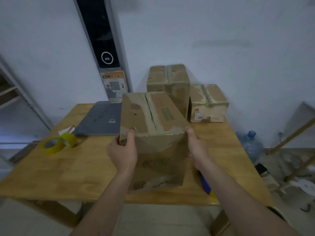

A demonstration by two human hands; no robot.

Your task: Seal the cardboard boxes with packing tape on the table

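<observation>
At the far left of the table (51, 169) we see two rolls of yellowish packing tape (58, 143) lying just beside each other, untouched, with a scrap of white paper (67, 129) just behind them. To their right, farther back, lies a closed grey laptop (100, 119).

In the middle stands the big box (153, 133) we are working on, near the table's front edge, its top flaps folded shut with a seam running front to back. Our left hand (122, 150) grips its near left top corner, fingers curled round the edge. Our right hand (196, 143) lies against the near right top corner, fingers fairly straight and pressed to the side rather than wrapped round it. Under the right forearm a blue and yellow object (206, 184) lies on the table; we cannot tell what it is.

Farther right, against the wall, a tall box (167, 79) and a smaller box (208, 103) stand side by side, both showing tape along their seams.

We judge we are at the positioning step: squaring the big box before taping. Next we would need one hand free to reach left for a roll while the other keeps the flaps down.
</observation>
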